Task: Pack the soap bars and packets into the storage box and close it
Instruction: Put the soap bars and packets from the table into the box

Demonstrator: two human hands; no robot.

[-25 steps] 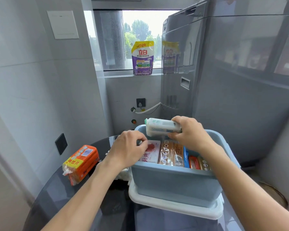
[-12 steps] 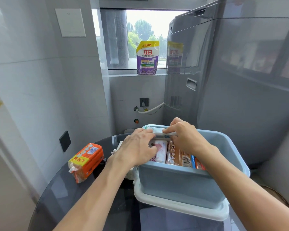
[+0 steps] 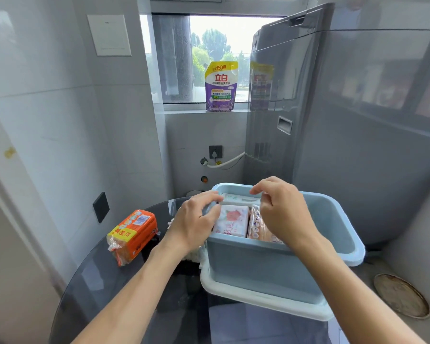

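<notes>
A blue storage box [image 3: 258, 269] stands on its pale lid [image 3: 258, 302] on a dark glass table [image 3: 109, 281]. Inside it stand a pink floral soap packet [image 3: 232, 220] and brown wrapped packets [image 3: 257, 228]. A white soap packet [image 3: 241, 200] lies across the box's far left end. My left hand [image 3: 196, 220] holds its left end with curled fingers, and my right hand [image 3: 282, 211] pinches its right end from above. An orange soap pack [image 3: 134, 234] lies on the table to the left of the box.
A grey washing machine [image 3: 358, 145] stands close behind and to the right of the box. A purple detergent pouch [image 3: 220, 86] stands on the window sill. Tiled walls close in on the left. A round rusty disc [image 3: 401, 295] lies on the floor at right.
The white soap packet came down from above the box rim into the box's far left end. My left hand moved from the pink packet to the white packet's left end.
</notes>
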